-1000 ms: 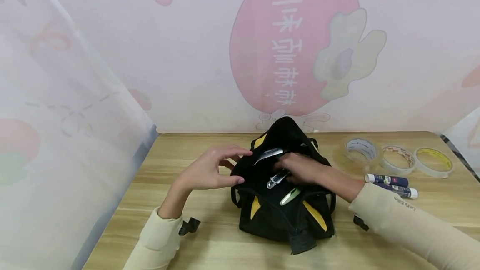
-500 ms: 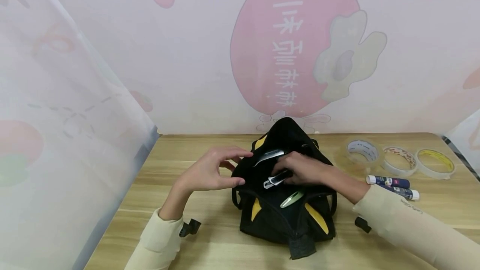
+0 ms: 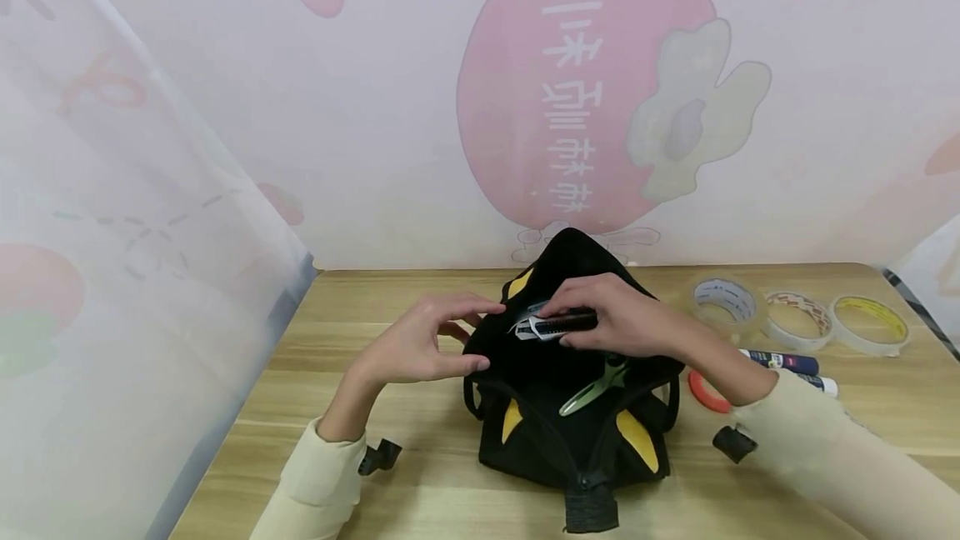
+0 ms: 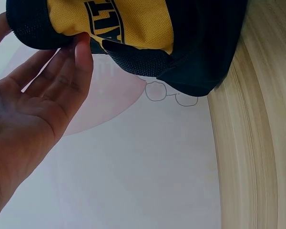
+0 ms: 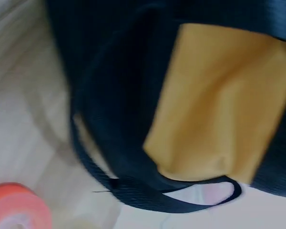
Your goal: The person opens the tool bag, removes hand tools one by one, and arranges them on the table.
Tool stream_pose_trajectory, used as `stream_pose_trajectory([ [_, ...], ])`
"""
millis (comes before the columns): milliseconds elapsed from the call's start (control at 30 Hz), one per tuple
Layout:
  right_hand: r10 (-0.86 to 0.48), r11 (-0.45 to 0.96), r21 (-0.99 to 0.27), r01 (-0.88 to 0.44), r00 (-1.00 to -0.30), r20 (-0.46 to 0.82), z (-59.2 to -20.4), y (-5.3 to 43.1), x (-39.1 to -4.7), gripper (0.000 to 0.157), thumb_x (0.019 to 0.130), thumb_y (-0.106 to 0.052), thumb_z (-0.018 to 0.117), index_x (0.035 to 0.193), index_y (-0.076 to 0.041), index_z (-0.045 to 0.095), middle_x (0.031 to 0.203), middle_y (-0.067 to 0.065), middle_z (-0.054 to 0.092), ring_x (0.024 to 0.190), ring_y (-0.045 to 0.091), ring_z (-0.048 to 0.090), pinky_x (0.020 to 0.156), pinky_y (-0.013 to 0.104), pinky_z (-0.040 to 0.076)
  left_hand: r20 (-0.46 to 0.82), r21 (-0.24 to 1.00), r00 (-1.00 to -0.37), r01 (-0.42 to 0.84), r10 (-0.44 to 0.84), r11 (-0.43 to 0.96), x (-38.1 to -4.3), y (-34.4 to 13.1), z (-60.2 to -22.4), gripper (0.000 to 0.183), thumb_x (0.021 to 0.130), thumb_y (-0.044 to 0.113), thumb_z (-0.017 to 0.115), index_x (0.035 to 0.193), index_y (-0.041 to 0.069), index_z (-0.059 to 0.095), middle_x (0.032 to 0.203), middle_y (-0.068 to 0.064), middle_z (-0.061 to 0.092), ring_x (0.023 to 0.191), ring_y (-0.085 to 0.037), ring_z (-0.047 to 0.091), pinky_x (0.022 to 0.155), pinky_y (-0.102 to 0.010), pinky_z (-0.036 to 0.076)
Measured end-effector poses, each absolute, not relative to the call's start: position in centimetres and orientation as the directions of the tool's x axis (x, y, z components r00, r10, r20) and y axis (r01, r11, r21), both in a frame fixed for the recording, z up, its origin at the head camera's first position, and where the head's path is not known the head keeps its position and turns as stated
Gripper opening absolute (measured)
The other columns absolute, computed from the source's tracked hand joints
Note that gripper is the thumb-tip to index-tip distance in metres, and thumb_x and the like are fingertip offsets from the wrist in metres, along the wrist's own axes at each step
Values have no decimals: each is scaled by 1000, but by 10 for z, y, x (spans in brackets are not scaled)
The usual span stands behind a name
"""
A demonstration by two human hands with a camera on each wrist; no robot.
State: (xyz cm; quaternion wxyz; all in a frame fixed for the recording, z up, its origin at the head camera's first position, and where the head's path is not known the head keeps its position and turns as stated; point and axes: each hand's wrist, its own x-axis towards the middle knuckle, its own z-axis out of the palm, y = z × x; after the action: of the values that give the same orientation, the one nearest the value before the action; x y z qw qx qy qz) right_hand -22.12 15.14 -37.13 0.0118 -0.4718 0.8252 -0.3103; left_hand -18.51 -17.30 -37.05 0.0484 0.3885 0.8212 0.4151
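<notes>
A black-and-yellow tool bag (image 3: 540, 448) stands on the table with its mouth wide apart. My left hand (image 3: 420, 340) holds the bag's left rim, thumb and fingers spread along it; in the left wrist view, the fingers of this hand (image 4: 43, 95) meet the bag's edge beside a yellow panel. Above the bag's mouth, my right hand (image 3: 622, 315) grips a utility knife (image 3: 555, 324), its silver end pointing left. A green-handled tool (image 3: 588, 394) lies inside the bag, its far part dark. Behind the knife, a silvery item is mostly hidden.
Three tape rolls stand at the back right: a clear roll (image 3: 723, 302), a white roll (image 3: 798, 319) and a yellow-cored roll (image 3: 870, 325). Two dark glue-stick-like tubes (image 3: 795, 362) lie before them. A red ring (image 3: 705, 392) sits right of the bag, partly behind my forearm.
My right hand has risen out of the bag's depth with the utility knife. More of the green-handled tool and the red ring now show. The left hand has stayed put.
</notes>
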Motion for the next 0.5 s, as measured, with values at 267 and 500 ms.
stream_pose_trajectory([
  [267, -760, 317, -506, -802, -534, 370, -342, 166, -208, 40, 91, -8, 85, 129, -19, 78, 124, -7, 75, 100, 6, 66, 82, 26, 59, 243, 715, -695, 600, 676, 359, -188, -173, -372, 62, 87, 11, 87, 145, 6, 65, 143, -11, 69, 113, -21, 74, 90, -32, 67],
  [500, -727, 330, -447, -832, -526, 442, -329, 191, -205, 42, 90, 0, 83, 128, -17, 79, 121, -5, 76, 97, 5, 63, 81, 22, 58, 247, 718, -690, 602, 680, 350, -189, -172, -371, 62, 88, 10, 86, 145, 5, 65, 145, -12, 68, 114, -23, 74, 91, -33, 66],
])
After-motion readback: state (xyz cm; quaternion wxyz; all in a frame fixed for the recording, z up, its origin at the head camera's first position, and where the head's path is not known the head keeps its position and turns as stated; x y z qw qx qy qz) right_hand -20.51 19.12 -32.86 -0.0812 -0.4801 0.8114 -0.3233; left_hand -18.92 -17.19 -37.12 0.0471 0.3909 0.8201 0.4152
